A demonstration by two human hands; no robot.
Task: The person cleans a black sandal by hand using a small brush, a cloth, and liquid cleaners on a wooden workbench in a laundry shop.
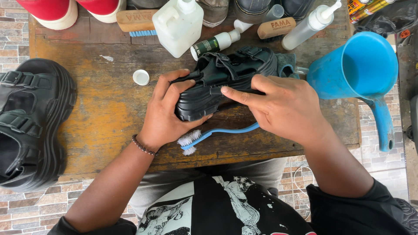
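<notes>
left hand (163, 115) wraps the ribbed rubber sole of a chunky black sandal (226, 78) tilted above the worn wooden board (104, 113); right hand (283, 106) grips a blue toothbrush (209, 135), forefinger pressed on the sole, frayed white bristles just below the sandal

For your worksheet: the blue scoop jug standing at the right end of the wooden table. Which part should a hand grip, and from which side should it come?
Grip the blue scoop jug by its long handle, probably coming from the near right. The handle juts past the table edge with open space around it, clear of the right hand and sandal; the wide round body is harder to grasp.
</notes>
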